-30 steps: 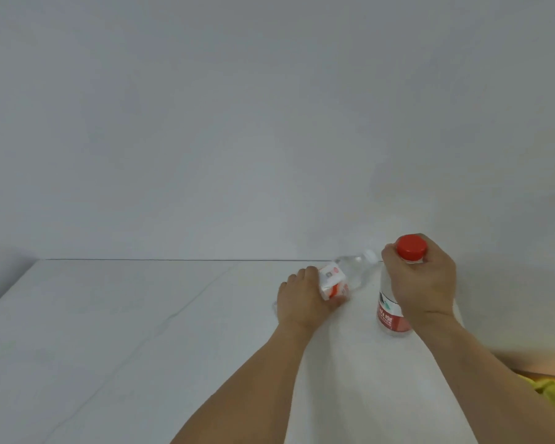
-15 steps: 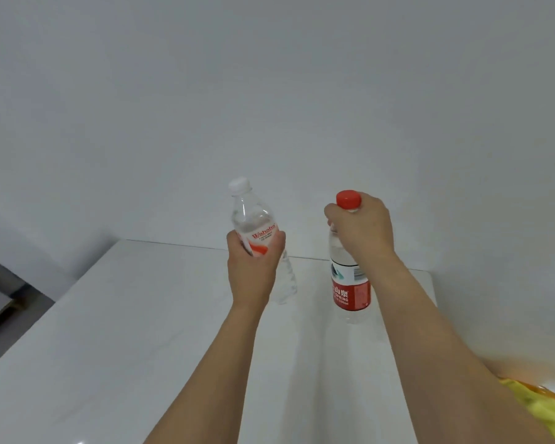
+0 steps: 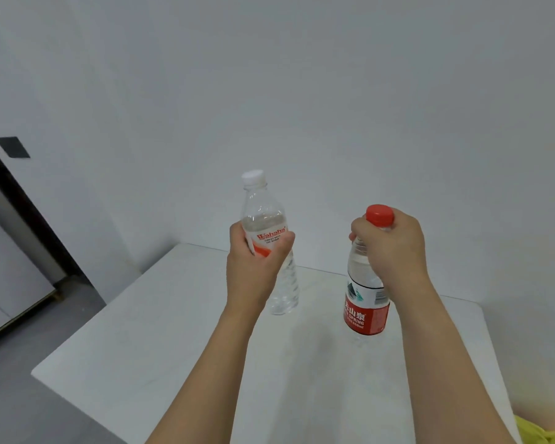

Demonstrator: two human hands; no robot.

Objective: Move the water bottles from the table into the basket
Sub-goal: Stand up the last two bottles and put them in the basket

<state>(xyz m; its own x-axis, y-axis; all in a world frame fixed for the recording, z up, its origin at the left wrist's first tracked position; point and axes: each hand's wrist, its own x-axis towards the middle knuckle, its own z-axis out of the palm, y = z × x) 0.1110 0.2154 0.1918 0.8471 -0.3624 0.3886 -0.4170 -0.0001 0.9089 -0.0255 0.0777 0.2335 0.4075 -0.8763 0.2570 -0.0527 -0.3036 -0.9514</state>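
Observation:
My left hand [image 3: 253, 264] grips a clear water bottle with a white cap and a white-and-orange label [image 3: 263, 216], held upright above the white table [image 3: 173, 341]. My right hand [image 3: 394, 248] grips the neck of a second bottle with a red cap and a red label [image 3: 364, 309], also upright and lifted off the table. The two bottles hang side by side, a hand's width apart. No basket is in view.
A white wall rises behind the table. At the left are a dark door frame [image 3: 29, 216], a dark wall switch [image 3: 12, 147] and a pale cabinet [image 3: 7, 283] over grey floor. A bit of yellow cloth [image 3: 545, 434] shows at the bottom right corner.
Both bottles have been picked up: the white-capped one lay on the table and is now upright in my left hand. The red-capped one has been lifted. My view has swung left and back.

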